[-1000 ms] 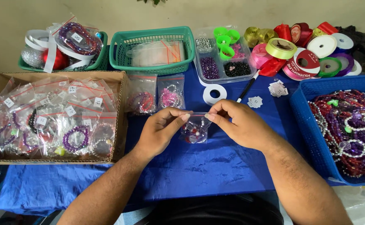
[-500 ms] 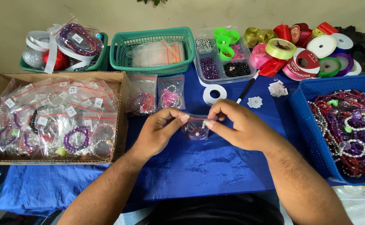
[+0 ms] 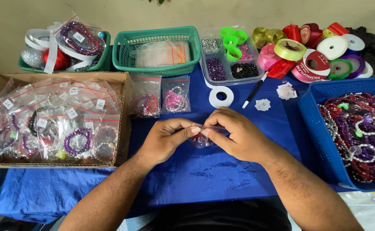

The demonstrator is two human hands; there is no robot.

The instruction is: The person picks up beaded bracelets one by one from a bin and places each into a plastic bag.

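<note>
Both hands are now lower and closer together than a moment ago. The small clear bag (image 3: 201, 140) was held up and hanging open between the fingers before; now it is pressed down near the blue cloth on the bench (image 3: 221, 179). The left hand (image 3: 167, 140) is pinching one end of the bag's top edge, and the right hand (image 3: 234, 137) is pinching the other end, with the fingertips nearly touching. It looks like the top of the bag is being squeezed shut, with a beaded bracelet inside. The bag is mostly hidden under the fingers, so I cannot be sure it is fully closed.

Just beyond the hands, two more bagged bracelets (image 3: 159, 96) are lying flat on the cloth. To the left, a cardboard box (image 3: 125, 124) is holding many bagged bracelets with small white tags. To the right, a blue basket (image 3: 320, 128) is full of loose bead bracelets. Farther back are sitting a green basket (image 3: 155, 40) with empty clear bags, a clear bead tray (image 3: 232, 64), a roll of white tape (image 3: 221, 96), a pen (image 3: 254, 90) and ribbon spools (image 3: 316, 53).

Nothing is lying between the hands and the box.
</note>
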